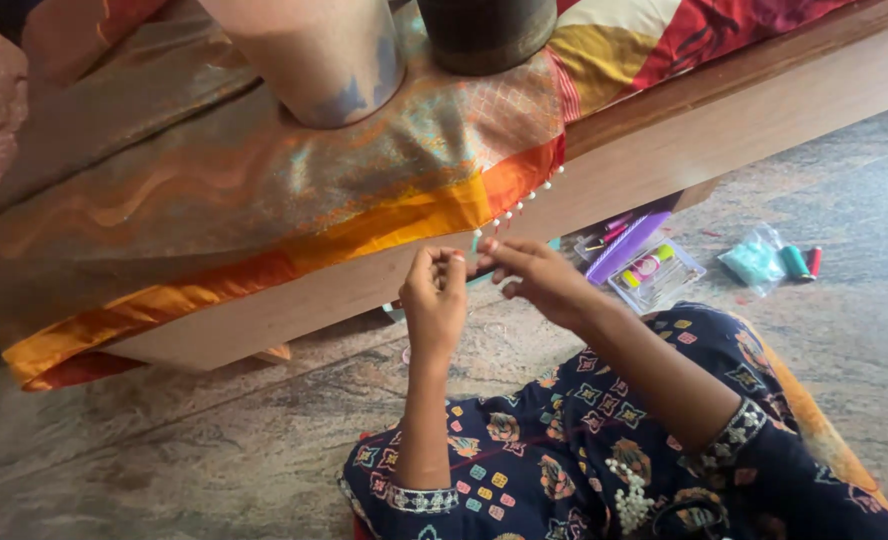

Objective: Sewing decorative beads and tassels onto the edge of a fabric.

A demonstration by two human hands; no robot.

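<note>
- Bottom of frame, nearest cam: person's lap in dark navy printed fabric (564,460) w/ small coloured squares & flowers, soft cotton look. A cluster of white beads (627,497) sits low centre-right on it.
- Centre: left hand (434,298) raised, fingers curled in, thumb & fingertips pinched tight on sth tiny – likely a needle or bead, too small to tell.
- Right hand (536,276) just beside it, fingertips almost touching the left's, also pinched; looks like it's holding fine thread, though thread itself not visible. Both hands are held up close to the cloth edge, prob. for fine work there.
- Just above the hands: orange border (404,225) of a shiny woven cloth (264,180), gold-brown, silky, draped over the edge so the hem hangs in reach. A short row of white pearl beads (524,200) runs along the hem, centre-right.
- Right of hands, on floor: clear plastic box (659,275) w/ purple lid, small bits inside.
- Further right: small clear bag of teal stuff (754,260), plus a teal and a red thread spool (804,262).
- Floor (214,440): grey mottled stone, smooth.
- Behind the cloth: pale wooden bed frame (744,120), flat boards.
- Top of frame: two cylinder-shaped objects (314,60) stand on the cloth, prob. weighting it down. Red-yellow patterned bedding (684,40) upper right.
</note>
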